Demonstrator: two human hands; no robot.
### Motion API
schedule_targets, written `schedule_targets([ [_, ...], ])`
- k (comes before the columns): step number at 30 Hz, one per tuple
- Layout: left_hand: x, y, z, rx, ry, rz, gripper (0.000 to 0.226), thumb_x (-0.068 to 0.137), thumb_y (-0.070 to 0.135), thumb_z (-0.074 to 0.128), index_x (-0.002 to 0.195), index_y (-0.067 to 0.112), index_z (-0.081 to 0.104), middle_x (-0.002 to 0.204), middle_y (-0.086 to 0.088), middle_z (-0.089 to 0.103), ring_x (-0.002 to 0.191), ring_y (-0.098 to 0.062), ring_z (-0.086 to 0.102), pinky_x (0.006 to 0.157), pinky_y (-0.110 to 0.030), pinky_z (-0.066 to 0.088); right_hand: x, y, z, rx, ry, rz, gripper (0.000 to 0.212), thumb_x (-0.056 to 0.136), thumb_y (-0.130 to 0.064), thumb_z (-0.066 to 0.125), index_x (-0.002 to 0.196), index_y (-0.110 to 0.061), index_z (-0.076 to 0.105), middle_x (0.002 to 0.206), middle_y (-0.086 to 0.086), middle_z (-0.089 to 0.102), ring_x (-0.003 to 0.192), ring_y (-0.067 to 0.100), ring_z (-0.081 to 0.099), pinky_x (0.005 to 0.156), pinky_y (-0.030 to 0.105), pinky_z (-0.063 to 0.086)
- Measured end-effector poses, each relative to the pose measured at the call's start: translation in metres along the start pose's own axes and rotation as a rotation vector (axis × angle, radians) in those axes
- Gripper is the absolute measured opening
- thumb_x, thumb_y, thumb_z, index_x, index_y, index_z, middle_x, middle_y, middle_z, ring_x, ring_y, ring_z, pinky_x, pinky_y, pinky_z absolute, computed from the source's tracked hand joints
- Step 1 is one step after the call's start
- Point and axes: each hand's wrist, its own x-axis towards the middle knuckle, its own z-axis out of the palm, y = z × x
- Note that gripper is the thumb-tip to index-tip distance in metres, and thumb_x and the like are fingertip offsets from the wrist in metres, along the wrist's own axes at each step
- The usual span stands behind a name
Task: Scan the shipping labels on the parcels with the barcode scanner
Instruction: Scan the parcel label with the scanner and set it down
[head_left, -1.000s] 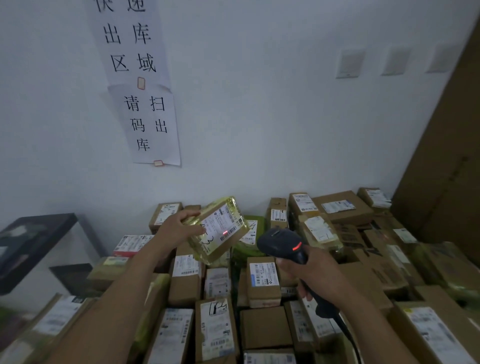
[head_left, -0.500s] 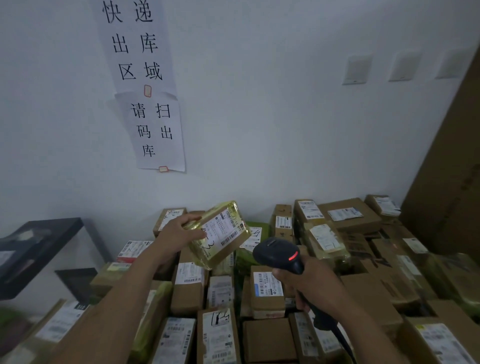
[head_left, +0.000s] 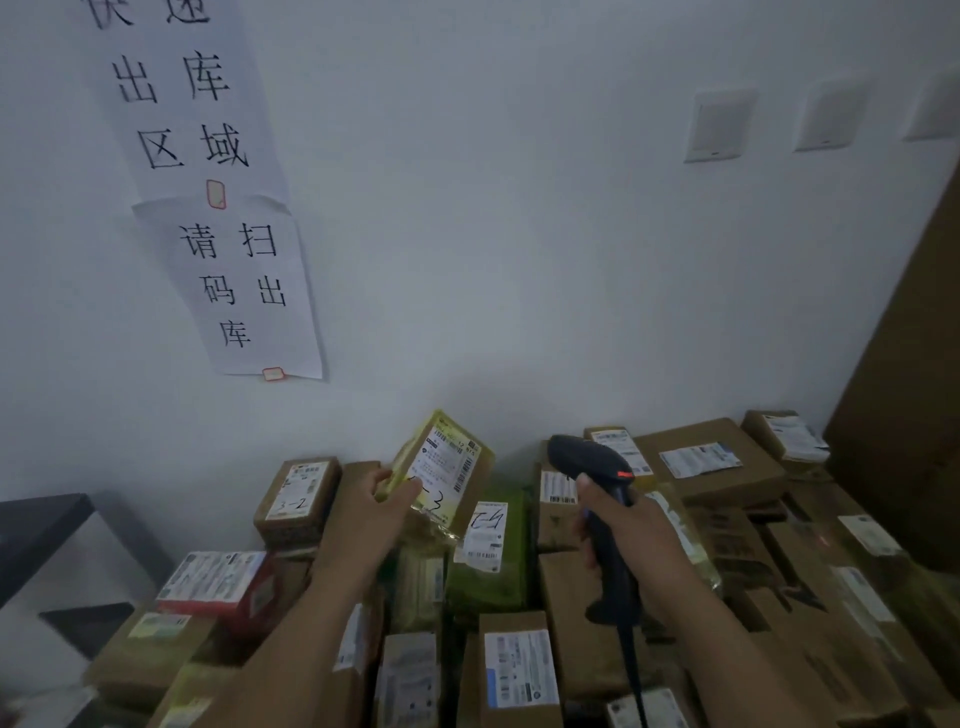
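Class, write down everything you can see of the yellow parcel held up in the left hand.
The yellow parcel is a flat packet in glossy yellowish wrap, seemingly plastic. A white label with barcodes and a handwritten 3 covers its front. It is tilted, raised above the pile of boxes. The left hand holds its left edge, thumb on the front. The scanner is clear of it.
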Motion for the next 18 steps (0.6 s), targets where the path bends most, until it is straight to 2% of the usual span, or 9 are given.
schedule_targets([
  [2, 0.024, -0.005, 0.02, 0.014, -0.017, -0.011, 0.053, 0.077, 0.065, 0.067, 0.122, 0.04, 0.057, 0.093, 0.013, 0.073, 0.083, -0.007, 0.072, 0.079, -0.039, 0.059, 0.037, 0.008, -0.006, 0.052, 0.011, 0.03, 0.036, 0.09, -0.036, 0.062, 0.074, -0.004, 0.06, 0.064, 0.015, 0.064, 0.044, 0.023, 0.052, 0.044, 0.029, 0.045],
  [3, 0.036, -0.006, 0.032, 0.013, -0.014, -0.027, 0.053, 0.079, 0.064, 0.067, 0.125, 0.039, 0.057, 0.099, 0.01, 0.074, 0.085, -0.009, 0.073, 0.076, -0.036, 0.06, 0.054, 0.013, -0.008, 0.081, 0.007, 0.056, 0.035, 0.09, -0.036, 0.063, 0.075, -0.005, 0.06, 0.063, 0.015, 0.063, 0.044, 0.023, 0.052, 0.044, 0.029, 0.045],
  [6, 0.064, -0.003, 0.063, 0.15, 0.036, 0.013, 0.048, 0.093, 0.043, 0.063, 0.135, 0.021, 0.054, 0.115, 0.0, 0.068, 0.096, -0.014, 0.069, 0.056, -0.014, 0.053, 0.098, 0.039, -0.018, 0.123, -0.048, 0.148, 0.037, 0.086, -0.04, 0.065, 0.073, -0.005, 0.061, 0.061, 0.012, 0.062, 0.046, 0.023, 0.052, 0.046, 0.028, 0.043],
  [7, 0.076, -0.002, 0.072, 0.227, 0.064, 0.048, 0.051, 0.092, 0.043, 0.064, 0.137, 0.022, 0.051, 0.119, 0.0, 0.064, 0.101, -0.015, 0.066, 0.058, -0.014, 0.052, 0.111, 0.051, -0.021, 0.123, -0.072, 0.181, 0.039, 0.084, -0.042, 0.066, 0.073, -0.004, 0.062, 0.06, 0.011, 0.062, 0.046, 0.023, 0.052, 0.047, 0.028, 0.043],
  [9, 0.105, -0.002, 0.084, 0.312, 0.094, 0.113, 0.056, 0.086, 0.046, 0.069, 0.136, 0.028, 0.05, 0.123, 0.001, 0.058, 0.107, -0.018, 0.062, 0.075, -0.025, 0.057, 0.133, 0.074, -0.026, 0.142, -0.116, 0.24, 0.042, 0.08, -0.044, 0.066, 0.078, -0.002, 0.063, 0.058, 0.011, 0.061, 0.044, 0.021, 0.052, 0.044, 0.026, 0.043],
  [10, 0.121, -0.003, 0.089, 0.316, 0.102, 0.13, 0.057, 0.081, 0.047, 0.074, 0.131, 0.032, 0.051, 0.123, 0.0, 0.056, 0.108, -0.019, 0.062, 0.078, -0.029, 0.059, 0.144, 0.085, -0.028, 0.161, -0.131, 0.265, 0.044, 0.078, -0.045, 0.067, 0.081, -0.001, 0.063, 0.061, 0.013, 0.062, 0.044, 0.021, 0.052, 0.044, 0.026, 0.043],
  [11, 0.139, -0.007, 0.093, 0.298, 0.096, 0.125, 0.057, 0.075, 0.046, 0.078, 0.124, 0.034, 0.053, 0.123, -0.002, 0.055, 0.106, -0.021, 0.064, 0.074, -0.028, 0.06, 0.153, 0.096, -0.028, 0.171, -0.143, 0.288, 0.047, 0.075, -0.048, 0.068, 0.082, -0.001, 0.064, 0.065, 0.015, 0.064, 0.045, 0.022, 0.053, 0.045, 0.027, 0.043],
  [14, 0.183, -0.02, 0.107, 0.348, -0.037, 0.134, 0.054, 0.071, 0.033, 0.085, 0.117, 0.028, 0.058, 0.116, -0.002, 0.057, 0.089, -0.011, 0.066, 0.057, -0.012, 0.053, 0.173, 0.123, -0.029, 0.142, -0.174, 0.358, 0.054, 0.068, -0.058, 0.069, 0.075, -0.004, 0.069, 0.078, 0.022, 0.065, 0.048, 0.025, 0.053, 0.05, 0.031, 0.043],
  [18, 0.216, -0.035, 0.119, 0.432, -0.184, 0.082, 0.04, 0.08, 0.022, 0.08, 0.112, 0.034, 0.059, 0.109, 0.004, 0.066, 0.086, -0.006, 0.066, 0.06, -0.014, 0.05, 0.188, 0.141, -0.031, 0.18, -0.263, 0.379, 0.055, 0.072, -0.059, 0.066, 0.077, -0.004, 0.07, 0.075, 0.021, 0.064, 0.048, 0.026, 0.051, 0.05, 0.03, 0.042],
])
